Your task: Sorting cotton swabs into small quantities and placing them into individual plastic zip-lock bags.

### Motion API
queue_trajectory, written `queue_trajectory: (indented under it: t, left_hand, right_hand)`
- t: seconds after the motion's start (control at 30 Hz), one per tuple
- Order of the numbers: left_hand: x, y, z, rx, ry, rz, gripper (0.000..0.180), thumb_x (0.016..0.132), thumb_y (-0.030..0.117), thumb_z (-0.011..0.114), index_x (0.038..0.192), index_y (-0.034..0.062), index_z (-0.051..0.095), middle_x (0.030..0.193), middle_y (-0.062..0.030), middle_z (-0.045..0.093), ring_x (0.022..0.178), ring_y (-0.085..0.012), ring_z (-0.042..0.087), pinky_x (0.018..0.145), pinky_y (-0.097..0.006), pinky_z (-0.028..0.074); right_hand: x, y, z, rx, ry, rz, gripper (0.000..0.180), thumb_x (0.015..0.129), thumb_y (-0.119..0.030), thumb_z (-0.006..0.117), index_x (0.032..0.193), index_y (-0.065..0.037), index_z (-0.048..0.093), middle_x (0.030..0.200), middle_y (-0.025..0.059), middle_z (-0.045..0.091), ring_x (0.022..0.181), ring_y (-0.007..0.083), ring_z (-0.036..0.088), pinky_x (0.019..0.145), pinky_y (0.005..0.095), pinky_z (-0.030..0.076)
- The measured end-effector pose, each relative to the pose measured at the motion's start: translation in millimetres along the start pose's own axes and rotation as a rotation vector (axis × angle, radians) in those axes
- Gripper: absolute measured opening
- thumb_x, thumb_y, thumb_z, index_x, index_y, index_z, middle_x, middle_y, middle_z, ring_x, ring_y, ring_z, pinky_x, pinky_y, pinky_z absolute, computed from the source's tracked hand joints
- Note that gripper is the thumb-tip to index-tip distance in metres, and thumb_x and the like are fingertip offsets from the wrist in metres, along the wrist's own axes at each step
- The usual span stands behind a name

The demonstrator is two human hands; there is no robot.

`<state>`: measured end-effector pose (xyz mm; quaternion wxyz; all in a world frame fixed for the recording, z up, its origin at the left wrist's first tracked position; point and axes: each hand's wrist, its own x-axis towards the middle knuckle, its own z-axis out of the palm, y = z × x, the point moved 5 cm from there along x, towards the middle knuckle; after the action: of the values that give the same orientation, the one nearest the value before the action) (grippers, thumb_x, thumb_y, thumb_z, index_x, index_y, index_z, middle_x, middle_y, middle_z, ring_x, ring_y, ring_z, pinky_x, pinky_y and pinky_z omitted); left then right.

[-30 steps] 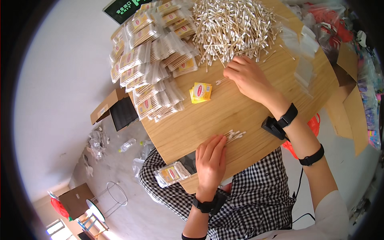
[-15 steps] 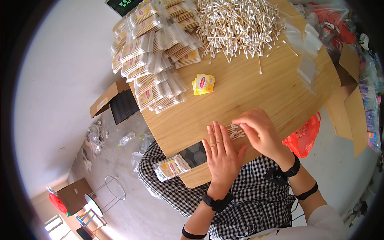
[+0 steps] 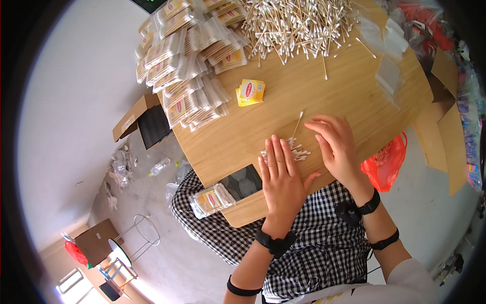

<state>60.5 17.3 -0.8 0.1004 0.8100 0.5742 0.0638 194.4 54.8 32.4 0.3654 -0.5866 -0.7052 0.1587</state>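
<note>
Left fingers (image 3: 277, 154) hide part of small swab bunch (image 3: 300, 153). Big swab heap (image 3: 298, 28), dark sign (image 3: 150, 4) cut off at view's far edge.

Left of the left grip (image 3: 281, 188) were grey floor (image 3: 174, 251), a metal-legged stool (image 3: 119, 252), a white wall (image 3: 76, 111) and a bright window (image 3: 75, 285).

The wood-coloured bench (image 3: 324, 101) carries a heap of cotton swabs (image 3: 298, 28) at twelve o'clock, piled filled packets (image 3: 185, 61) around ten to eleven, yellow cards (image 3: 251, 92) nearer mid-surface toward ten, clear flat bags (image 3: 389, 77) at two, a small swab bunch (image 3: 300, 153) at six and a dark pad (image 3: 244, 182) at seven.
</note>
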Motion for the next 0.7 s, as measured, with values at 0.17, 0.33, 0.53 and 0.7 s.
queue_trajectory:
  t: [0.17, 0.33, 0.53, 0.7]
  left_hand:
    - [-13, 1, 4, -0.013, -0.026, 0.014, 0.103, 0.085, 0.068, 0.049, 0.143, -0.0131, 0.027, 0.153, -0.0298, 0.023, 0.144, -0.0403, 0.021, 0.115, -0.054, 0.020]
    - [-24, 4, 4, -0.044, -0.035, 0.031, 0.103, 0.084, 0.068, 0.050, 0.143, -0.0132, 0.027, 0.153, -0.0302, 0.023, 0.144, -0.0408, 0.021, 0.115, -0.055, 0.019]
    - [-26, 7, 7, -0.067, -0.054, 0.070, 0.103, 0.084, 0.067, 0.052, 0.144, -0.0127, 0.026, 0.153, -0.0304, 0.023, 0.145, -0.0414, 0.019, 0.115, -0.056, 0.018]
    - [-30, -1, 4, -0.122, 0.000, 0.013, 0.107, 0.083, 0.066, 0.055, 0.146, -0.0118, 0.020, 0.154, -0.0321, 0.017, 0.145, -0.0443, 0.014, 0.115, -0.057, 0.014]
  right_hand:
    - [16, 3, 11, -0.129, -0.093, -0.255, 0.027, 0.072, 0.005, 0.062, 0.097, -0.005, 0.064, 0.102, 0.0059, 0.063, 0.101, 0.0277, 0.056, 0.086, 0.0401, 0.045]
    - [19, 21, -4, -0.159, -0.186, -0.216, 0.015, 0.073, 0.004, 0.061, 0.083, -0.007, 0.057, 0.086, 0.0046, 0.058, 0.093, 0.0261, 0.055, 0.082, 0.0388, 0.044]
    - [25, 13, 10, -0.127, -0.153, -0.192, 0.016, 0.073, 0.003, 0.062, 0.085, -0.007, 0.057, 0.085, 0.0069, 0.058, 0.090, 0.0276, 0.055, 0.080, 0.0398, 0.044]
    - [9, -24, 43, 0.096, -0.298, -0.265, 0.017, 0.073, 0.003, 0.061, 0.088, -0.006, 0.059, 0.090, 0.0081, 0.061, 0.092, 0.0280, 0.057, 0.084, 0.0396, 0.045]
